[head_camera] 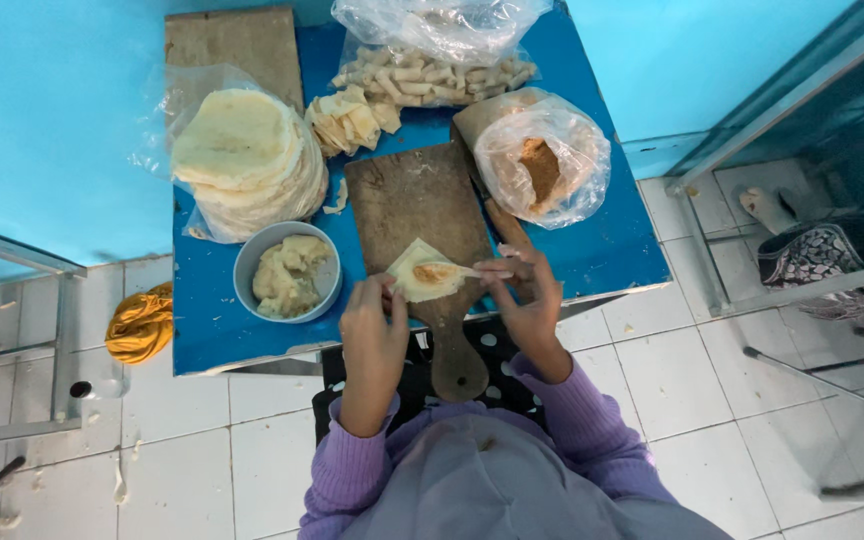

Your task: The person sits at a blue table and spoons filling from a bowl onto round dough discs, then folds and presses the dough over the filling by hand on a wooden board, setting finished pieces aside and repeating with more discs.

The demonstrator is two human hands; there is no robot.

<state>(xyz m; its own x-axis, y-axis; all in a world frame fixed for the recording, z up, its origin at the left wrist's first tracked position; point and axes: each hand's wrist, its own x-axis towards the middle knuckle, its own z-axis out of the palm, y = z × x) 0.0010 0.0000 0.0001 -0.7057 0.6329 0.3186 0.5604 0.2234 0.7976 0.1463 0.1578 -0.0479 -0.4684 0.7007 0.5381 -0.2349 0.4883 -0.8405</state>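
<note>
A triangular pastry wrapper (422, 272) with a dab of brown filling at its centre is held over the wooden paddle board (422, 215), at the near edge of the blue bench (607, 250). The left hand (372, 325) is closed on the wrapper's left corner, pinched between thumb and fingers. The right hand (524, 290) is pinched on the wrapper's right edge, fingertips partly curled over it.

Around it: a grey bowl of pale paste (287, 272) just left of the board, a bagged stack of round flat wrappers (247, 160) behind the bowl, cut wrapper pieces (352, 120) and a bag of finished rolls (432, 75) further back, a bag of brown filling (542, 165) to the right.

Risks, as judged: wrapper looks thin, so a tear at the pinched corners is likely if it is pulled taut. Filling could be squeezed out if the fold is pressed over the centre. Wrapper is held near the bench edge, so a slip would likely land it on the lap or the tiled floor (252, 440)
</note>
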